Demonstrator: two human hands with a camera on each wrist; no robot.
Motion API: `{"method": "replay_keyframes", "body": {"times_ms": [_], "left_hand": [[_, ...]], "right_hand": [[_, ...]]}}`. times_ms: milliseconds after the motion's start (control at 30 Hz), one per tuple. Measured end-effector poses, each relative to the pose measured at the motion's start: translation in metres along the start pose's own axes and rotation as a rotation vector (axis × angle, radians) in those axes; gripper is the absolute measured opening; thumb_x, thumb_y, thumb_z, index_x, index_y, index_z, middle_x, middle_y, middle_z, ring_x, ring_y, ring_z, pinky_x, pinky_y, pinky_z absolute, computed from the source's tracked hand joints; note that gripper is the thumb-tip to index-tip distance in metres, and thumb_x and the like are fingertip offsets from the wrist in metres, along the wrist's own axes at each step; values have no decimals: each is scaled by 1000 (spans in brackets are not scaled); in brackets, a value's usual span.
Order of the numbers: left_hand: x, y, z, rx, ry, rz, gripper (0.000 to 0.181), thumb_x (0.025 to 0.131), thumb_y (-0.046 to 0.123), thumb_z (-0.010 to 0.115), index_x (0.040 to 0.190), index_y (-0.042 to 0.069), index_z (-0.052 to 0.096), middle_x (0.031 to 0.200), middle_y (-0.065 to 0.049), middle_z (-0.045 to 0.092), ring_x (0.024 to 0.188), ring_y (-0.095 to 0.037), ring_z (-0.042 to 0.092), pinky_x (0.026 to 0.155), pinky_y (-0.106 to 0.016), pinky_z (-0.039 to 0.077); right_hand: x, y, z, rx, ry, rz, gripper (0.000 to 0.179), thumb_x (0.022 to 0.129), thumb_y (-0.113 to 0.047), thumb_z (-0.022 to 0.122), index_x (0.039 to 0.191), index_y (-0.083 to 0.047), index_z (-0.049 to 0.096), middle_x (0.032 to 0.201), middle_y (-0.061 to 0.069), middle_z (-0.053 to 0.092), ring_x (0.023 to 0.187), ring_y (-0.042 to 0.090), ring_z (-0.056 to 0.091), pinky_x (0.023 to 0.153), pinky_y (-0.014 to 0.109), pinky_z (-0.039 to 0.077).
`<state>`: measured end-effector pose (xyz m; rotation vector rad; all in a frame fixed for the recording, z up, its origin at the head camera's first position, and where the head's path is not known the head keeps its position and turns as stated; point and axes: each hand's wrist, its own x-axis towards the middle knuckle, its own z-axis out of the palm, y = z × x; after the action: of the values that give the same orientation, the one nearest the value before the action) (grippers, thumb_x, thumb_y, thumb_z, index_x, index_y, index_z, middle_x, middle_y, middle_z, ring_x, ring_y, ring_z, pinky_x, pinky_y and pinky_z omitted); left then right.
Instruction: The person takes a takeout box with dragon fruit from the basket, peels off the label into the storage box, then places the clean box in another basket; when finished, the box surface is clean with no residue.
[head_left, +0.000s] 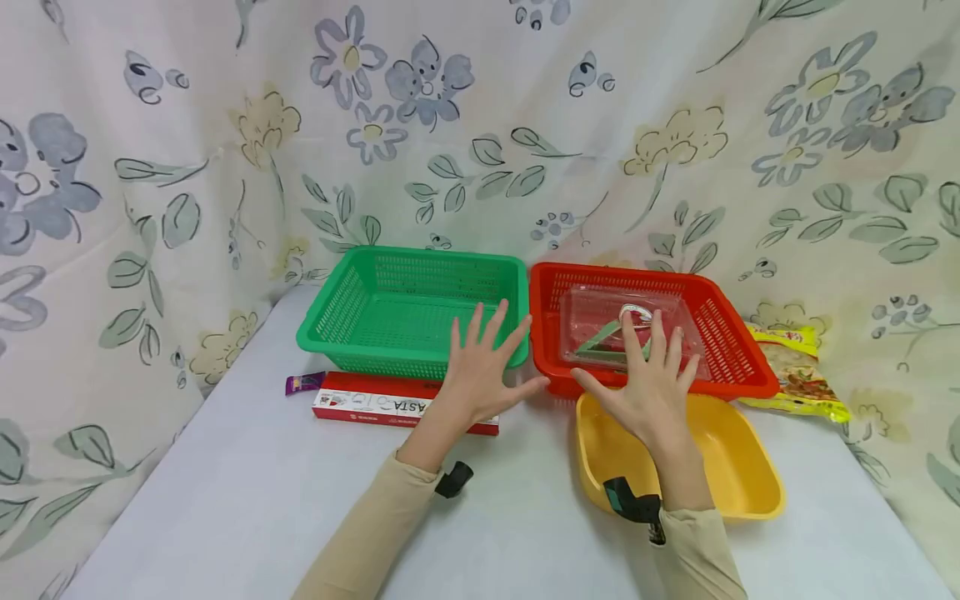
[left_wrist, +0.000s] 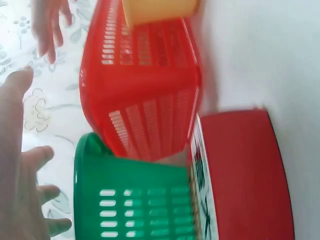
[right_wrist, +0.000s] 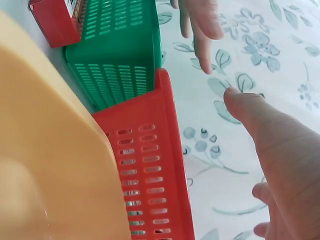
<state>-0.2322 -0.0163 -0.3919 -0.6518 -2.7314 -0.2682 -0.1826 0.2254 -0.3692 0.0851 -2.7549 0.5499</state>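
Near the back left corner of the bench (head_left: 225, 508), we see a purple packet (head_left: 305, 382) just beside the end of a red-and-white box (head_left: 360, 405). Behind that box, along the back edge, we find the green basket (head_left: 405, 321). Above the box and the basket's near right corner we see the left hand (head_left: 480, 375), fingers spread wide. Farther right along the back edge stands the red basket (head_left: 726, 333), with a clear container (head_left: 588, 308) in it. Over its front rim we see the right hand (head_left: 651, 387), fingers likewise spread and bare. Beneath, nearer the front edge, we note the yellow basin (head_left: 738, 467); toward the back right corner lies a yellow packet (head_left: 797, 377).
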Motion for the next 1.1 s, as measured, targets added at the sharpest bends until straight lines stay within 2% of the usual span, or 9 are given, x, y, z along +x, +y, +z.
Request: {"method": "replay_keyframes", "body": {"times_ms": [167,500,733,833,967,1100], "left_hand": [[9,1,6,-7,-11,15,89,86,80,38,158,35,16,164,-6,10,147,-40,13,113,-65,14],[32,-6,5,-48,-136,59,86,88,76,41,158,33,17,165,-6,6,148,-40,11,114,-63,14],[38,-12,11,-103,-131,82,85,88,75,42,158,33,20,165,-6,10,147,-41,16,113,-62,20],[38,-13,13,-101,-125,84,85,88,76,42,158,33,21,164,-6,11,146,-39,18,113,-61,22],[37,-12,14,-70,-132,84,85,88,77,40,158,33,20,165,-5,11,146,-38,19,113,-59,24],[36,-12,13,-69,-157,86,86,88,77,40,158,33,18,165,-6,11,146,-37,19,114,-59,22]], "right_hand": [[-1,3,-1,5,-6,28,103,83,-70,58,160,-19,12,163,22,-4,144,52,-6,105,75,-9],[-1,8,-1,11,-28,48,104,83,-71,57,160,-18,10,162,22,-7,144,53,-6,104,77,-8],[2,9,-4,13,-7,32,104,83,-70,58,160,-19,9,162,23,-5,144,53,-5,104,76,-9],[3,12,-8,11,-9,39,104,83,-70,58,160,-17,11,162,23,-6,144,53,-5,104,76,-8],[9,27,-22,-14,-26,68,105,84,-72,55,160,-16,8,162,24,-7,143,54,-5,103,77,-7],[24,59,-39,-40,-64,89,105,85,-71,54,159,-15,4,160,28,-6,142,56,-5,101,80,-4]]}}
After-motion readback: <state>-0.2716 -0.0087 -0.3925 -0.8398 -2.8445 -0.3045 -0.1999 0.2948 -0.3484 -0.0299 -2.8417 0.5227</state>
